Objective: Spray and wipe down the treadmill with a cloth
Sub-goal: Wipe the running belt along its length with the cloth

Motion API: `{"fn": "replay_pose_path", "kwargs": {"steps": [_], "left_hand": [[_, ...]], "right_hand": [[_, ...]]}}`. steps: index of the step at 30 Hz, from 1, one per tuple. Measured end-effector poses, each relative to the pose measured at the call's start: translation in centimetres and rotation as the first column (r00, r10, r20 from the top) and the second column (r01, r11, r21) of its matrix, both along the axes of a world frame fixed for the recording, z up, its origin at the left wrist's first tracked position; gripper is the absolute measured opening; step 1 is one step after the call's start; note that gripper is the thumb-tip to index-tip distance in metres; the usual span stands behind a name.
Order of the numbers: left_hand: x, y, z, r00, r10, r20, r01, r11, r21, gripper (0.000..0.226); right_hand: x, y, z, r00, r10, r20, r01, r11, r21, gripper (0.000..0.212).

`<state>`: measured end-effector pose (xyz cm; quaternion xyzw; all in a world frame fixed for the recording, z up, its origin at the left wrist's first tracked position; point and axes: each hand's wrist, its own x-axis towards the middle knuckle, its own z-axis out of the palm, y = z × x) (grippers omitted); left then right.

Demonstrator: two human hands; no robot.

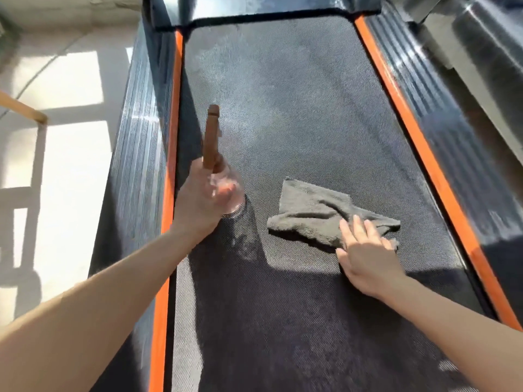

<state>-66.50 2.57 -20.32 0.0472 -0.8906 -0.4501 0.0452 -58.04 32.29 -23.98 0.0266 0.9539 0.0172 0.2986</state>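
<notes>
The treadmill's dark textured belt [297,114] runs away from me between two orange strips and black ribbed side rails. A clear spray bottle [226,193] with a brown spray head is gripped by my left hand [202,199] over the belt's left side, nozzle pointing up the belt. A crumpled grey cloth [314,213] lies on the belt right of centre. My right hand [368,256] rests flat on the cloth's near right part, fingers straight and spread. A pale sprayed patch shows on the belt beyond the bottle.
The left side rail [135,154] borders a sunlit pale floor [70,171] with a wooden frame piece [25,108]. The right side rail [464,154] meets grey machine parts [475,38] at the top right. A black motor cover [268,7] closes the belt's far end.
</notes>
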Motion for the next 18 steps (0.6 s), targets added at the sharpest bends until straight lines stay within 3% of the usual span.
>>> {"fn": "replay_pose_path", "kwargs": {"steps": [2, 4, 5, 6, 7, 9, 12, 14, 16, 18], "left_hand": [[0.7, 2.0, 1.5, 0.987, -0.163, 0.010, 0.163, 0.983, -0.080, 0.048], [1.6, 4.0, 3.5, 0.960, -0.279, 0.031, 0.279, 0.937, -0.210, 0.054], [2.3, 5.0, 4.5, 0.944, -0.325, 0.063, 0.330, 0.910, -0.250, 0.053], [3.3, 6.1, 5.3, 0.923, -0.372, 0.102, 0.385, 0.882, -0.272, 0.052], [4.2, 7.1, 5.7, 0.901, -0.408, 0.150, 0.434, 0.853, -0.290, 0.050], [5.8, 8.8, 5.8, 0.865, -0.433, 0.252, 0.497, 0.807, -0.319, 0.045], [7.0, 10.8, 5.0, 0.812, -0.436, 0.388, 0.566, 0.749, -0.344, 0.044], [8.0, 12.1, 4.2, 0.766, -0.499, 0.406, 0.643, 0.610, -0.464, 0.045], [9.2, 13.5, 3.2, 0.705, -0.592, 0.391, 0.691, 0.451, -0.565, 0.048], [10.0, 14.6, 2.6, 0.630, -0.671, 0.391, 0.726, 0.331, -0.603, 0.055]], "right_hand": [[-0.4, -1.4, 2.0, 0.999, 0.033, -0.003, -0.033, 0.998, 0.060, 0.065], [-1.2, -2.0, 4.3, 0.989, 0.008, -0.151, -0.007, 1.000, 0.005, 0.060], [-1.6, -2.1, 5.3, 0.974, -0.053, -0.218, 0.019, 0.987, -0.157, 0.065], [-1.6, -2.2, 6.1, 0.968, -0.157, -0.197, 0.066, 0.912, -0.406, 0.076], [-1.5, -2.6, 6.7, 0.967, -0.243, -0.073, 0.136, 0.739, -0.660, 0.091], [-0.3, -3.2, 7.4, 0.942, -0.296, 0.156, 0.268, 0.387, -0.882, 0.112], [2.4, -2.2, 7.0, 0.821, -0.396, 0.412, 0.434, -0.036, -0.900, 0.103], [3.7, -1.6, 6.7, 0.750, -0.372, 0.547, 0.454, -0.312, -0.835, 0.080], [4.6, -1.5, 6.3, 0.692, -0.424, 0.584, 0.440, -0.395, -0.807, 0.055], [5.3, -1.3, 5.3, 0.526, -0.594, 0.609, 0.428, -0.434, -0.793, 0.043]]}}
